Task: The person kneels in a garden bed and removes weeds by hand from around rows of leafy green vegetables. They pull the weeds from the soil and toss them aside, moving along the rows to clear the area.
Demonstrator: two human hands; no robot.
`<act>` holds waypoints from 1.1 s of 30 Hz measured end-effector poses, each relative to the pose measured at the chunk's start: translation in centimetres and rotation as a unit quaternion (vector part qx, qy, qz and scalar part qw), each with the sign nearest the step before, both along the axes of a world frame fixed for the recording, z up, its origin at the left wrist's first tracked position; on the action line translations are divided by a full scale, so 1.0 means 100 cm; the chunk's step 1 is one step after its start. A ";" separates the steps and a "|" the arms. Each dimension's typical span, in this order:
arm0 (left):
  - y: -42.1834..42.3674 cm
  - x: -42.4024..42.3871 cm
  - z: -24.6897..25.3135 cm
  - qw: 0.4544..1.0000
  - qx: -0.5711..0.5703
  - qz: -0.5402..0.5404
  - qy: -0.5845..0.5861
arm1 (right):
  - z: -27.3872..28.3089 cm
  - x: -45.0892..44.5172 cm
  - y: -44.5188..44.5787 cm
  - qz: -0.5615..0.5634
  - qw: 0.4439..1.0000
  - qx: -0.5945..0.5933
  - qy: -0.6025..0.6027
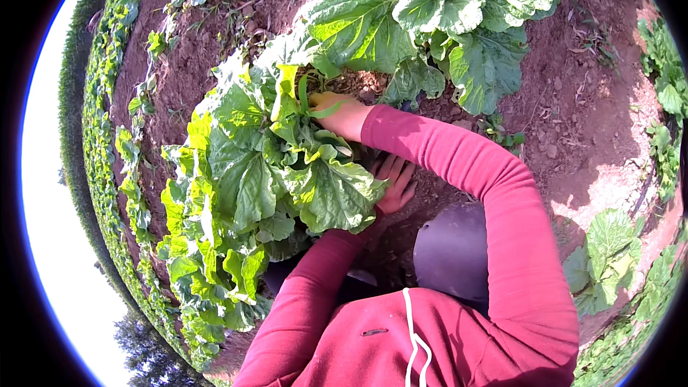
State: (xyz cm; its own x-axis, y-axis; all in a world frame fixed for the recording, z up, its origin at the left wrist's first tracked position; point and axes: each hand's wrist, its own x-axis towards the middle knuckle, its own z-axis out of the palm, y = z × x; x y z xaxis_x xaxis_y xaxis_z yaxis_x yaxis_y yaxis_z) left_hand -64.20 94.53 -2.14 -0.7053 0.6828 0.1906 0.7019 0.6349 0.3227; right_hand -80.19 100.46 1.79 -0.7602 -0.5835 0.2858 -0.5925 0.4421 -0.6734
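My right hand (337,114) reaches in among the leaves of a leafy cabbage plant (244,183). Its fingertips are hidden there, so I cannot see what they grip. Narrow grass-like blades (304,94) rise beside the fingers, and one bends across the hand. Lower down, my left hand (396,181) is near the brown soil (435,193), with its fingers apart and nothing visible in them. The outer leaves of the same plant hang over the left wrist. Another large cabbage plant (430,16) with broad green leaves grows just beyond my right forearm.
My bent knee (451,252) is close to the right of my left hand. Smaller leafy plants (607,258) grow at the right. More crop rows (129,166) curve along the left, with a tall green hedge (80,118) behind. Small weeds (500,131) dot the soil.
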 end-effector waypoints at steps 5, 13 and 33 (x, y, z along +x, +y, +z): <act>-0.004 0.001 -0.002 1.000 0.006 0.007 -0.015 | -0.014 -0.020 0.003 0.092 0.980 -0.004 -0.175; -0.010 0.006 -0.015 0.996 0.061 0.007 -0.062 | -0.018 -0.026 -0.006 0.073 0.969 -0.057 -0.231; 0.002 -0.001 0.009 0.999 0.028 -0.011 0.023 | 0.081 0.180 0.255 -0.365 0.791 -0.388 -0.300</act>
State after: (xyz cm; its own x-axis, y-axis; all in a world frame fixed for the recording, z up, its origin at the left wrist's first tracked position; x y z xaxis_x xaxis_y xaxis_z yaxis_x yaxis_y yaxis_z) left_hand -64.27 94.73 -1.23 -0.6803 0.6853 0.2598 0.7299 0.6015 0.3247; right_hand -62.14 125.95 9.89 -0.9487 0.2480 -0.1963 0.1581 -0.1657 -0.9734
